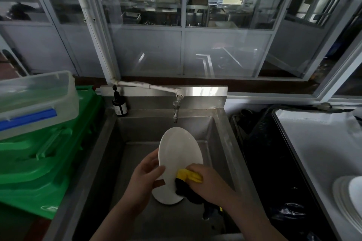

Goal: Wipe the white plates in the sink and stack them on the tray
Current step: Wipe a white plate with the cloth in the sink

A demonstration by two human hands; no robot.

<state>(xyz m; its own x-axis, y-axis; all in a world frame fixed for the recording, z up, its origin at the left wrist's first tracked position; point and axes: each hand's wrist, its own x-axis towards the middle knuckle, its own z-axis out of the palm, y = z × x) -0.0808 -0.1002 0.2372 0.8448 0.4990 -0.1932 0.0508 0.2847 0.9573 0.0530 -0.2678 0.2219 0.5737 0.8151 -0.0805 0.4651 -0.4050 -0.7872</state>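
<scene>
You faced glazed aluminium-framed windows (184, 25) at the far side, daylight coming through. Green crates (39, 166) stood left with a clear lidded box (35, 100) on top; dark bottle (119, 103) near tap (176, 110).

- The left hand (146, 177) reaches in from the lower left, forearm bare, wrist roughly straight.
- Its fingers curl round the near left edge of a white plate (179, 152), thumb on the upper face, holding it tilted.
- The right hand (208, 181) comes in from the lower right, forearm bare, back of the hand up.
- Its fingers are bunched over a yellow and black cloth (187, 181), pressing it against the plate's lower right part.
</scene>
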